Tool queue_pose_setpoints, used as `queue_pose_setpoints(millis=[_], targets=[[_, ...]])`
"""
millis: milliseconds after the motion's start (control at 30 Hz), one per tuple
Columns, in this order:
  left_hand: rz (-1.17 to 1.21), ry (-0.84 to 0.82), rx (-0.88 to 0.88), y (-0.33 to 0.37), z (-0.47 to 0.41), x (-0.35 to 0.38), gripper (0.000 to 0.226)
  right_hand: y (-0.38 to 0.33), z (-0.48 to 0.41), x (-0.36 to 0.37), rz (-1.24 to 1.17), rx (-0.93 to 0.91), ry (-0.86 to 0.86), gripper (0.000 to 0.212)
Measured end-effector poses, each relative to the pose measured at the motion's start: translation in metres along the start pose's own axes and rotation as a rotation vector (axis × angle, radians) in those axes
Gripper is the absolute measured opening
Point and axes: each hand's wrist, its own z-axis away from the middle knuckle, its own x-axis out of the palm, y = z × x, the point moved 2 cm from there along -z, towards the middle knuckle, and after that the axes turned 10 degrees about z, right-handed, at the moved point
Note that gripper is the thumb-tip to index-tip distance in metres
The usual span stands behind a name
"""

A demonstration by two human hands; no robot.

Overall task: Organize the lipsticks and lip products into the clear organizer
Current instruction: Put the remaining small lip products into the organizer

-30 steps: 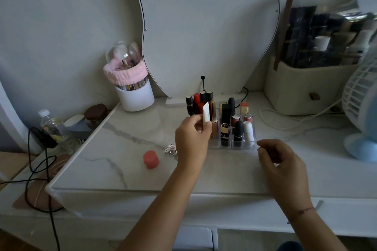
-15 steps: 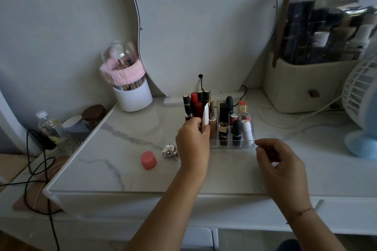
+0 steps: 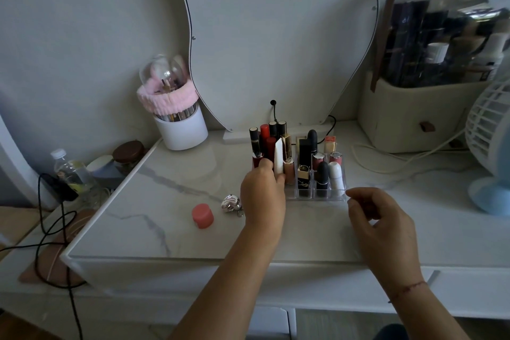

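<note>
Head view: the left hand [image 3: 262, 196] holds a white lip product [image 3: 278, 156] upright in a pinching grip, its tapered tip pointing up, right at the front-left cells of the clear organizer [image 3: 317, 192]. Just behind and to the right of the grip, the organizer is already crowded with upright lipsticks [image 3: 322, 175], dark, red, gold and white. The right hand [image 3: 378, 218] hovers well to the right of that grip, near the organizer's front-right corner, fingers loosely curled and holding nothing that shows.

By my reading the task is nearly done: the white tube is about to go into a left cell, though whether it has bottomed out is hidden by the hand. To the left of the grip, a coral round pot [image 3: 202, 216] and a small keychain charm [image 3: 231, 203] lie loose on the tabletop [image 3: 154, 201]; the pot may yet need sorting.
</note>
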Motion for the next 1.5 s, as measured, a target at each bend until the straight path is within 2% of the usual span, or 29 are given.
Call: queue_pose_setpoints(millis=[200, 800, 1033, 1167, 1367, 1500], targets=[[-0.042, 0.009, -0.025, 0.002, -0.003, 0.000, 0.016, 0.000, 0.000, 0.000, 0.003, -0.001, -0.002, 0.016], [0.136, 0.150, 0.036, 0.004, 0.004, -0.022, 0.025, 0.000, -0.001, 0.001, 0.036, -0.017, -0.007, 0.016], [0.010, 0.121, 0.203, -0.033, 0.022, -0.070, 0.024, 0.000, -0.008, 0.003, 0.105, 0.051, -0.063, 0.025], [-0.060, 0.132, 0.088, -0.077, 0.029, -0.105, 0.035, 0.001, -0.015, 0.007, 0.140, 0.069, -0.135, 0.037], [0.087, -0.099, -0.119, -0.106, 0.030, -0.118, 0.045, -0.001, -0.032, 0.012, 0.122, 0.082, -0.286, 0.073], [0.146, -0.119, -0.144, -0.107, 0.031, -0.115, 0.034, -0.001, -0.040, 0.016, 0.159, 0.008, -0.340, 0.070]])
